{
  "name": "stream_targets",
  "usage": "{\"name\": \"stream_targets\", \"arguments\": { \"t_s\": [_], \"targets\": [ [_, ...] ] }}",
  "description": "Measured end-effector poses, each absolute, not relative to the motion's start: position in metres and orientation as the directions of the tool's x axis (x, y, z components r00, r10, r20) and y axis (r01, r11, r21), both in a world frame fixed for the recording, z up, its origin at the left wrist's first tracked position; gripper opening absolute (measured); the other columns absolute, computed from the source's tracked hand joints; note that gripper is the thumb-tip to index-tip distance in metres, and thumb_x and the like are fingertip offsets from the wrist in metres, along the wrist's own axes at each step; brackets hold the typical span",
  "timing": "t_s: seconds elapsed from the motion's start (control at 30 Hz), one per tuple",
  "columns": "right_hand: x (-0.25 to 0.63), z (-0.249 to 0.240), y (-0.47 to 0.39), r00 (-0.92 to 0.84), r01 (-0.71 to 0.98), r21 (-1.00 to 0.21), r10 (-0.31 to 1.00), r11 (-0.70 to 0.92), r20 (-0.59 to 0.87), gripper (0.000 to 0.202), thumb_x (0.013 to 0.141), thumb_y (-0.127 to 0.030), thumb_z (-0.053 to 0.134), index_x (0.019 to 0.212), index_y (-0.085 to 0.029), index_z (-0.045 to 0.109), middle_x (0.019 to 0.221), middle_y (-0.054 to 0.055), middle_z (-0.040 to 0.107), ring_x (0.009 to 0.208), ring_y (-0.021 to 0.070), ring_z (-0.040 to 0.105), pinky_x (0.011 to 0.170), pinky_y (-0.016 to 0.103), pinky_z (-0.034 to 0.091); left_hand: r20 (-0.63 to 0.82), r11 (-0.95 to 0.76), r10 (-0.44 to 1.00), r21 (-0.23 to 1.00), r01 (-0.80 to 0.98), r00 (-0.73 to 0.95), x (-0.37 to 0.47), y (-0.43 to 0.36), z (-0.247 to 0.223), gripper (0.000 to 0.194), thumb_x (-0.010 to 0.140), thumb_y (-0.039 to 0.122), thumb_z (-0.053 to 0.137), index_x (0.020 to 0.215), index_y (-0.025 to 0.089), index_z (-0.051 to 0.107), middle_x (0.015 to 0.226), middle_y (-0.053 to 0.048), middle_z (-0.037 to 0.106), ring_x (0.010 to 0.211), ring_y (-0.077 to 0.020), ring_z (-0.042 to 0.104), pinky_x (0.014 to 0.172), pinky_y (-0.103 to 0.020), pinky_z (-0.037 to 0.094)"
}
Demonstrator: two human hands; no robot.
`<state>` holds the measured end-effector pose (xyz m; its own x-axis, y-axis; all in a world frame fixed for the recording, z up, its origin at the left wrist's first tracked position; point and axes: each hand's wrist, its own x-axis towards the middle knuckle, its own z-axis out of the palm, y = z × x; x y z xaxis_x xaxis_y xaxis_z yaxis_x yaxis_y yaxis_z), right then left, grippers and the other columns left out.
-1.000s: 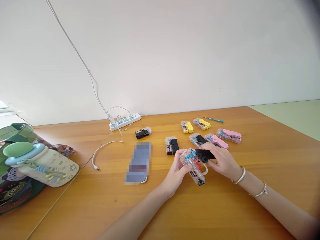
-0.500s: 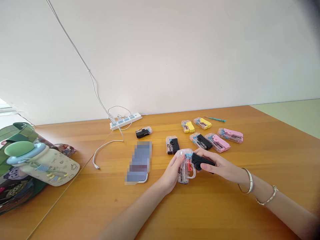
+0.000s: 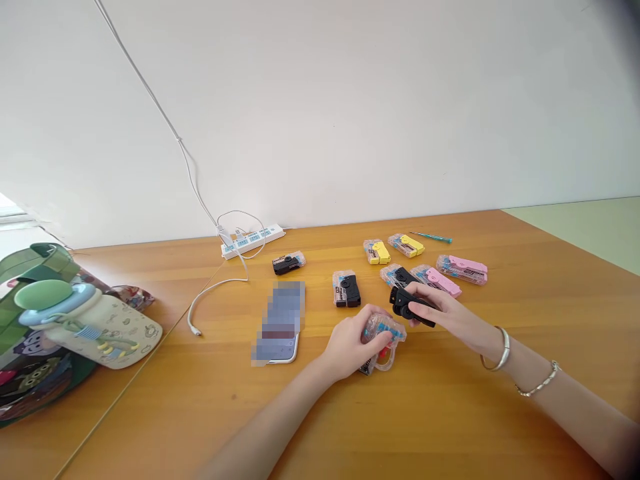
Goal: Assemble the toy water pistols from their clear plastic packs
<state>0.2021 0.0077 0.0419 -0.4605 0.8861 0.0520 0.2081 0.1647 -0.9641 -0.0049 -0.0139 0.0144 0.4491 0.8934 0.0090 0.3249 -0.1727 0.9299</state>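
My left hand is closed around the clear body of a toy water gun, with blue and red parts showing inside and a clear trigger guard at its lower right. My right hand grips the black handle of the water gun, apart from the clear body and a little above it. Just behind lie a folded black water gun and another black one, the latter partly covered by the handle. A pink water gun lies beyond my right hand, partly hidden by it.
Two yellow water guns and a teal screwdriver lie farther back, another pink one at right. Leftward are a black water gun, a phone, a power strip, a white cable and a bottle by a bag.
The black handle has come off the clear body. My right hand has moved it slightly up and right, while my left hand has turned and tilted the clear body.
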Motion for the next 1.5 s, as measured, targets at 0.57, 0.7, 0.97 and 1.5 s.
{"name": "stream_targets", "arguments": {
  "t_s": [0.57,0.7,0.97,1.5],
  "targets": [
    [0.195,0.017,0.009,-0.476,0.28,-0.932,0.876,0.232,0.075,0.039,0.077,-0.04,0.06,0.103,-0.026,0.035,0.101,0.003,0.06,0.092,0.0189,0.059,0.074,0.031,0.048,0.259,-0.421,0.899,0.73,0.539,0.353,-0.004,-0.011,0.01,0.035,0.08,0.019,0.047,0.115,0.026,0.049,0.108,-0.001,0.062,0.108,-0.019,0.051,0.09,-0.032,0.042],
    [0.19,0.016,0.006,-0.485,0.276,-0.943,0.874,0.186,0.031,0.043,0.076,-0.041,0.061,0.105,-0.025,0.033,0.102,0.004,0.061,0.086,0.0184,0.06,0.072,0.03,0.048,0.318,-0.437,0.897,0.744,0.506,0.306,-0.006,-0.012,0.016,0.029,0.087,0.017,0.037,0.109,0.026,0.054,0.105,0.001,0.063,0.103,-0.0149,0.054,0.088,-0.028,0.043],
    [0.182,0.008,0.003,-0.485,0.271,-0.923,0.867,0.274,0.115,0.044,0.072,-0.041,0.063,0.104,-0.022,0.038,0.091,0.004,0.063,0.086,0.0197,0.058,0.077,0.032,0.045,0.41,-0.53,0.848,0.652,0.542,0.336,-0.006,-0.016,0.017,0.012,0.082,0.022,0.052,0.086,0.022,0.063,0.087,0.0,0.068,0.087,-0.018,0.053,0.076,-0.029,0.044],
    [0.175,-0.006,0.008,-0.269,0.255,-0.87,0.895,0.422,0.355,0.034,0.072,-0.048,0.059,0.093,-0.02,0.057,0.089,0.007,0.062,0.088,0.0253,0.06,0.074,0.033,0.05,0.417,-0.477,0.876,0.666,0.574,0.243,0.002,-0.015,0.005,0.01,0.074,0.018,0.054,0.075,0.02,0.064,0.081,-0.005,0.063,0.081,-0.0196,0.055,0.07,-0.03,0.045]
  ]
}}
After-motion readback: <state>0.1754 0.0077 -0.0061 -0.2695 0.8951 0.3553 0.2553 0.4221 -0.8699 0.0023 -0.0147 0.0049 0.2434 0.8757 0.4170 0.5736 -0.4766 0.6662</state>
